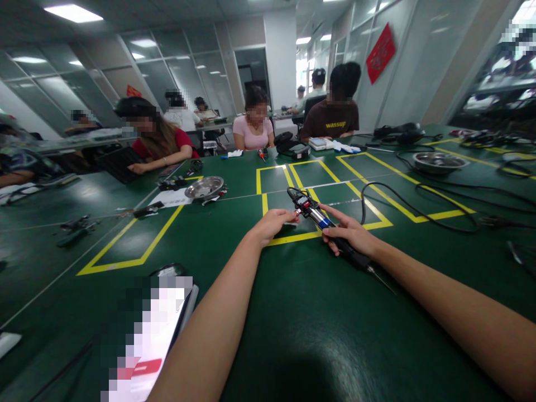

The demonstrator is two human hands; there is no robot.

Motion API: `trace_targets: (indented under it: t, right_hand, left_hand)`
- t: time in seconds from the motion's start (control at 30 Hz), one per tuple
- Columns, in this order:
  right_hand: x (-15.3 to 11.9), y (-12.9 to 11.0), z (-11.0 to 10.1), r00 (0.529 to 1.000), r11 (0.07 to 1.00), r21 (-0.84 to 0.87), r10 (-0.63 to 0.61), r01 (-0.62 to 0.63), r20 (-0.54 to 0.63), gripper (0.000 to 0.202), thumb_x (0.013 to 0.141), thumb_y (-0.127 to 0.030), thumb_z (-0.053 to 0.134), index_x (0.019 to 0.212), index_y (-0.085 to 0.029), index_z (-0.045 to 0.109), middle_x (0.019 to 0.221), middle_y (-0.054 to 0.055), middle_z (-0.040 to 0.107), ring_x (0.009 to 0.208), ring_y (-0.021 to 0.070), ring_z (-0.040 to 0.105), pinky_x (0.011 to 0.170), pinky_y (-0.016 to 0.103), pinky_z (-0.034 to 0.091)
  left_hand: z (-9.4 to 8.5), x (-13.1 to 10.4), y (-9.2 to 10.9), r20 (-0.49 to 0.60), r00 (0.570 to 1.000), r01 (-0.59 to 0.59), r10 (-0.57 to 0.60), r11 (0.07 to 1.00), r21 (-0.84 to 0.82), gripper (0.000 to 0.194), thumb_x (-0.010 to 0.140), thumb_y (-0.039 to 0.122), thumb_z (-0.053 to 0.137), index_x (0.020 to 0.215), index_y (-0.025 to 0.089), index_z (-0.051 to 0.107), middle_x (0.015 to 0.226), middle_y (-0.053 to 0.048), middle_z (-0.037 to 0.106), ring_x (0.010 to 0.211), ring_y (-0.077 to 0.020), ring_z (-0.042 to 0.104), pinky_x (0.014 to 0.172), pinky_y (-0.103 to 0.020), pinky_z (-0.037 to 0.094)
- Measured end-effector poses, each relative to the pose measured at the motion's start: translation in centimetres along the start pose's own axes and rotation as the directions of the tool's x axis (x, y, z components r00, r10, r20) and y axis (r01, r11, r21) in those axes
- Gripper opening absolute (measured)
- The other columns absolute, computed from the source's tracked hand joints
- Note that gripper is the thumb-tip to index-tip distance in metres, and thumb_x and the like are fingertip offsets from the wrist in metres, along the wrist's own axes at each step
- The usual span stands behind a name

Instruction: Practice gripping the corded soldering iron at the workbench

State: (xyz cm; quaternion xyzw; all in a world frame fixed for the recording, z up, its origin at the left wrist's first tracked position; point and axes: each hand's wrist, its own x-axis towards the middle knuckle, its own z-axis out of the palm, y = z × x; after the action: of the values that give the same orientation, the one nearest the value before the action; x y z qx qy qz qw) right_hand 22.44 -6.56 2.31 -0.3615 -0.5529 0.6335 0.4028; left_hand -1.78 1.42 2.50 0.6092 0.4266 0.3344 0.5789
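My right hand (349, 231) is wrapped around a long rod-shaped tool (324, 222) with a black grip, a blue band and a silver barrel. A thin metal shaft sticks out of its lower right end, and dark looped wire gathers at its upper left end. The tool is held at a slant above the table; its exact kind is unclear. Close by that wired end, my left hand (276, 222) is closed in a pinch. Between its fingertips is something small, with a bit of red and white, too small to name.
Yellow tape outlines (167, 229) mark the green table (268, 324). Metal bowls stand left (205, 187) and right (439, 162). A black cable (402, 195) curls at right. A lit screen (167, 312) lies beside my left forearm. Several people sit across the table.
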Motion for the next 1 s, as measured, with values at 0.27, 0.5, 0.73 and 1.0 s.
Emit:
trace_targets:
  t: [0.27, 0.5, 0.73, 1.0]
  right_hand:
    - [-0.08, -0.31, 0.29, 1.000, 1.000, -0.001, 0.026, -0.026, -0.013, 0.096, 0.081, -0.022, 0.070, 0.160, -0.032, 0.016, 0.074, -0.001, 0.068, 0.049, 0.0142, 0.062, 0.046, 0.026, 0.052]
    - [-0.07, -0.25, 0.25, 0.999, 0.999, -0.009, 0.035, -0.035, -0.013, 0.097, 0.082, -0.022, 0.070, 0.161, -0.031, 0.015, 0.074, -0.001, 0.068, 0.050, 0.0141, 0.063, 0.047, 0.026, 0.052]
    - [-0.12, -0.27, 0.22, 0.999, 0.999, -0.019, 0.032, -0.032, 0.009, 0.096, 0.081, -0.022, 0.070, 0.161, -0.032, 0.016, 0.074, -0.001, 0.068, 0.050, 0.0144, 0.063, 0.046, 0.026, 0.052]
    - [-0.19, -0.46, 0.35, 0.999, 0.999, -0.031, 0.039, -0.039, 0.011, 0.096, 0.081, -0.021, 0.070, 0.161, -0.032, 0.017, 0.074, -0.001, 0.068, 0.050, 0.0142, 0.063, 0.046, 0.026, 0.052]
  left_hand:
    - [-0.16, 0.46, -0.55, -0.008, 1.000, -0.030, 0.030, 0.999, -0.034, 0.029, 0.076, 0.041, 0.076, 0.087, 0.014, 0.073, 0.098, -0.012, 0.075, 0.099, -0.0217, 0.066, 0.101, -0.037, 0.040]
    - [-0.18, 0.28, -0.45, 0.007, 0.999, -0.031, 0.031, 0.998, 0.049, 0.036, 0.076, 0.048, 0.074, 0.087, 0.014, 0.074, 0.100, -0.012, 0.075, 0.101, -0.0233, 0.065, 0.101, -0.038, 0.038]
    - [-0.21, 0.24, -0.41, 0.007, 0.999, -0.039, 0.038, 0.998, 0.056, 0.036, 0.076, 0.048, 0.074, 0.088, 0.014, 0.075, 0.100, -0.012, 0.075, 0.100, -0.0236, 0.065, 0.100, -0.038, 0.039]
    - [-0.15, -0.02, -0.06, 0.037, 0.999, -0.035, 0.033, 0.998, 0.054, 0.039, 0.075, 0.050, 0.075, 0.088, 0.013, 0.075, 0.101, -0.013, 0.075, 0.103, -0.0244, 0.064, 0.101, -0.039, 0.037]
